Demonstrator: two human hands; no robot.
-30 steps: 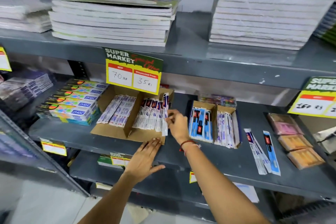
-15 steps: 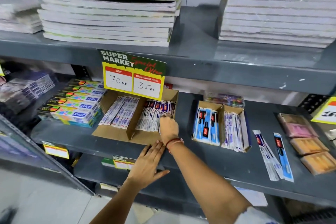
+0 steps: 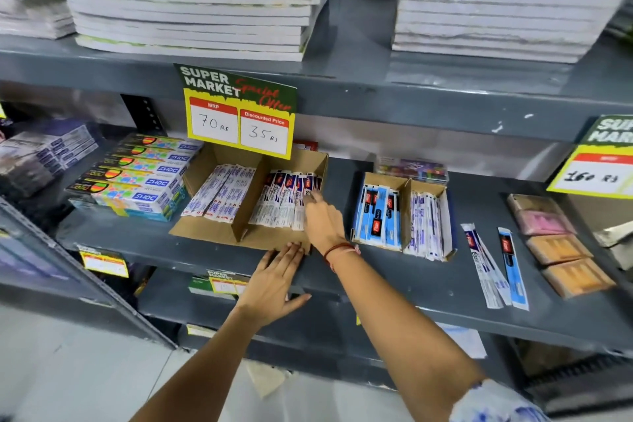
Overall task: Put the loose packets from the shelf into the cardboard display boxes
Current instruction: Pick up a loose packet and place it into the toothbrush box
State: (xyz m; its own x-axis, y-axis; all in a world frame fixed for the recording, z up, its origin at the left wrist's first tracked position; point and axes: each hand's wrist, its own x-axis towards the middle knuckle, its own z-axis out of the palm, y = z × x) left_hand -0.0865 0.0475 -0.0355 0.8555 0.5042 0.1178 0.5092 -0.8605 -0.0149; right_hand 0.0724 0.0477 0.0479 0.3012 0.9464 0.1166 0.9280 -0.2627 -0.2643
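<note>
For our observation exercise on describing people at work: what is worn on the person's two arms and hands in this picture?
The right hand has a thin red thread bracelet around the wrist. Near the bottom edge, the right arm ends in a short white sleeve with blue pattern. The left hand and its forearm are bare: no bracelet, ring, watch or sleeve shows. Neither hand wears a glove.

yellow price sign (image 3: 239,113) at 12 o'clock says SUPER MARKET, Special Offer, MRP 70 rs, Discounted Price 35 rs; second sign (image 3: 597,164) at 3 o'clock reads 160 rs.
</note>
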